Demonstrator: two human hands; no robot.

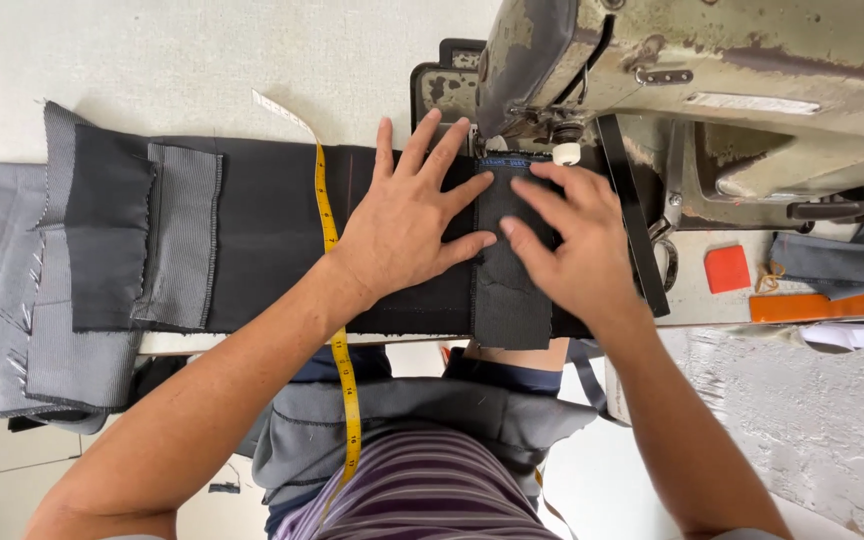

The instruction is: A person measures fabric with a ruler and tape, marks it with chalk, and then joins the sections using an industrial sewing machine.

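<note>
My left hand [407, 215] lies flat with fingers spread on a large piece of black fabric [262, 235] on the sewing table. My right hand [572, 240] presses its fingertips on a narrower dark grey fabric strip [507, 295] laid across the black piece. The strip's far end, with a small blue label [505, 163], sits under the needle area [557, 135] of an old worn sewing machine [712, 90]. A yellow measuring tape [327, 215] runs over the black fabric and down under my left wrist.
Grey striped fabric pieces [102, 250] are stacked at the table's left end, some hanging over the edge. Scissors [667, 240], a red chalk piece [727, 268] and an orange ruler [832, 305] lie to the right by the machine. The table edge [252, 345] runs below my hands.
</note>
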